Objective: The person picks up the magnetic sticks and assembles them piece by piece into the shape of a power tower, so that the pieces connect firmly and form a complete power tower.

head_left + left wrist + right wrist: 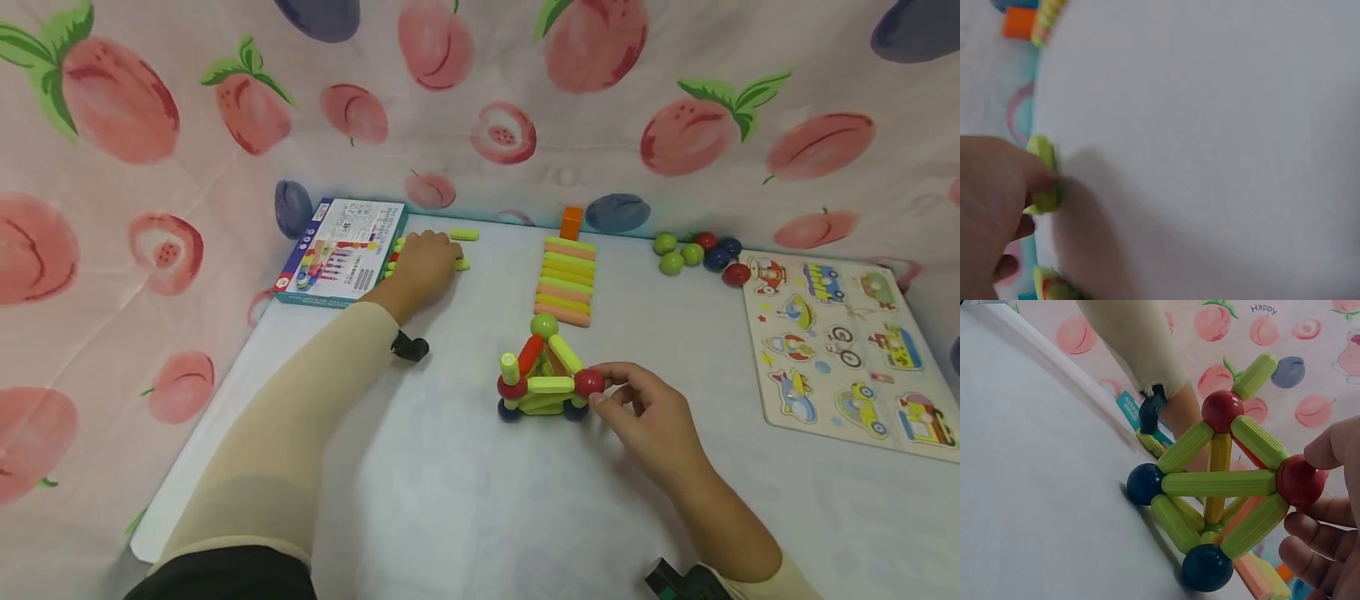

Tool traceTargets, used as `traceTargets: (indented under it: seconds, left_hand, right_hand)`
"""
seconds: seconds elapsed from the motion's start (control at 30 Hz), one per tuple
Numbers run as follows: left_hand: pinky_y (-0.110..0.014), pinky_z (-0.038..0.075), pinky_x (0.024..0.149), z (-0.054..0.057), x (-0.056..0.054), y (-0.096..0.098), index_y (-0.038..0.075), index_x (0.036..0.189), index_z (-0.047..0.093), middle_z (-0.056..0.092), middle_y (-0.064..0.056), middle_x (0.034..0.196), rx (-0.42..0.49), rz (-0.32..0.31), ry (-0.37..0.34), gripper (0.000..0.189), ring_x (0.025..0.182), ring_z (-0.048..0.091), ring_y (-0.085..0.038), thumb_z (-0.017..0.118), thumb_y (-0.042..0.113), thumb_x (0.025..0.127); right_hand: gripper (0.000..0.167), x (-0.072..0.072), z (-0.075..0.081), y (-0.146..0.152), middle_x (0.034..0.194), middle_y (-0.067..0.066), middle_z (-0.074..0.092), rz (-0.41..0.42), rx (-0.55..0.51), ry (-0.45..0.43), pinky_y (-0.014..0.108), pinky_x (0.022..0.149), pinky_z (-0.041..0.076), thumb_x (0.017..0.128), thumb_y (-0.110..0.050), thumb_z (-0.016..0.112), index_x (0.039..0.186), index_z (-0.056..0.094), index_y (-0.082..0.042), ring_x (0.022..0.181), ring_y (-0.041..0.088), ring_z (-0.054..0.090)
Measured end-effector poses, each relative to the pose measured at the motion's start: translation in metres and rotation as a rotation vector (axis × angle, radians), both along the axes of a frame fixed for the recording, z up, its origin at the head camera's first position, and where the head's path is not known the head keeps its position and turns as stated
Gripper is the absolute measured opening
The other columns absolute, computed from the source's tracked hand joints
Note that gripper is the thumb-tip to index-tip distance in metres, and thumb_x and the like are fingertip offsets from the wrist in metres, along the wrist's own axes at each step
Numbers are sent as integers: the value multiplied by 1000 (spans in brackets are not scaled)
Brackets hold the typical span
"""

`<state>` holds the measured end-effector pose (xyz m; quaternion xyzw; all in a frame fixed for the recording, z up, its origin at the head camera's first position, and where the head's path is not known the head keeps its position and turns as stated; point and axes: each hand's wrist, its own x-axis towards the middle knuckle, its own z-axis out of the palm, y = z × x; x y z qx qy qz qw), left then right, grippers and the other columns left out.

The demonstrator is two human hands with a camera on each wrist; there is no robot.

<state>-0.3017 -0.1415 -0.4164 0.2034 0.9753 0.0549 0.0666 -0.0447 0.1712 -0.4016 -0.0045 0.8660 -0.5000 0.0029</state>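
In the head view my left hand (426, 265) is among rods beside the box. The left wrist view has its thumb and fingers pinching a yellow-green magnetic rod (1047, 201). Another such rod (464, 235) lies just behind that hand. My right hand (648, 421) holds a red ball (588, 382) at the corner of a built frame of rods and balls. A green ball (544, 325) tops this frame, and dark blue balls (1207, 567) form its lower corners. One short rod (1256, 376) sticks out from the other red ball (1222, 411).
A flat toy box (341, 250) lies at the back left. Behind the frame is a row of yellow, green and peach rods (565, 282) with an orange block (572, 223) at its far end. Loose balls (692, 253) sit next to a picture puzzle board (855, 350) on the right.
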Motion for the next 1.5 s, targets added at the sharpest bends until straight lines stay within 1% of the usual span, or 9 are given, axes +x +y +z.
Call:
traceTargets:
  seconds: [0.1, 0.2, 0.3, 0.37, 0.5, 0.77, 0.97, 1.17, 1.5]
  left_hand:
    - [-44, 42, 113, 14, 23, 11, 13, 136, 65, 65, -6, 129, 405, -16, -200, 28, 124, 55, -26, 59, 21, 110]
    - [-42, 46, 112, 31, 53, 29, 7, 135, 61, 65, -9, 131, 850, -126, -443, 26, 127, 57, -25, 60, 14, 110]
    - [-45, 49, 111, 44, 81, 45, 3, 135, 57, 65, -13, 130, 1032, -290, -584, 26, 127, 59, -28, 59, 7, 110]
    - [-46, 51, 108, 48, 92, 53, 4, 135, 57, 66, -10, 128, 1021, -367, -595, 26, 125, 60, -26, 58, 7, 110]
    - [-43, 55, 102, 47, 102, 60, 12, 136, 58, 66, -2, 124, 926, -410, -542, 26, 119, 61, -19, 60, 13, 110]
    - [-38, 51, 106, 38, 101, 56, 10, 138, 60, 68, -1, 130, 852, -414, -488, 29, 124, 61, -17, 61, 18, 110]
    - [-43, 48, 109, 33, 105, 44, 13, 136, 66, 71, 4, 128, 750, -356, -397, 32, 123, 62, -17, 69, 16, 104]
    - [-52, 48, 106, 26, 121, 22, 16, 122, 68, 70, 6, 115, 799, -331, -372, 32, 114, 62, -17, 82, 17, 94]
    - [-53, 52, 90, 20, 155, 16, 21, 102, 64, 64, 12, 93, 797, -466, -300, 42, 96, 58, -13, 98, 25, 79]
  right_hand:
    - [23, 0, -1, 0, 103, -2, 75, 4, -3, 7, 30, 65, 49, 102, -18, 72, 125, 73, -17, 91, 22, 62]
    - [23, 0, -1, -1, 102, -2, 75, 13, -3, 13, 30, 66, 48, 103, -19, 71, 125, 73, -17, 91, 22, 62]
    - [23, 0, -1, -1, 101, -3, 76, 19, 0, 7, 31, 67, 47, 103, -21, 71, 126, 73, -17, 91, 22, 62]
    - [24, 0, -1, 0, 101, -4, 76, 19, 4, -1, 32, 68, 47, 103, -22, 71, 127, 72, -18, 92, 22, 62]
    - [28, 1, -1, -1, 101, -4, 75, 10, 4, -13, 34, 75, 47, 103, -25, 72, 130, 71, -17, 93, 21, 62]
    - [41, 2, -2, -3, 110, -2, 70, 4, -1, 42, 30, 64, 50, 98, -29, 80, 135, 69, -15, 90, 22, 60]
    - [36, -3, -2, 2, 106, -1, 71, -7, 18, 69, 28, 65, 48, 99, -28, 79, 132, 69, -17, 87, 21, 60]
    - [34, -25, 3, 9, 109, 1, 73, 55, 21, 53, 27, 72, 47, 103, -25, 73, 136, 72, -17, 97, 20, 59]
    - [41, -70, 1, 2, 131, 2, 69, 277, -106, -101, 46, 92, 55, 109, -24, 62, 149, 65, -27, 119, 26, 55]
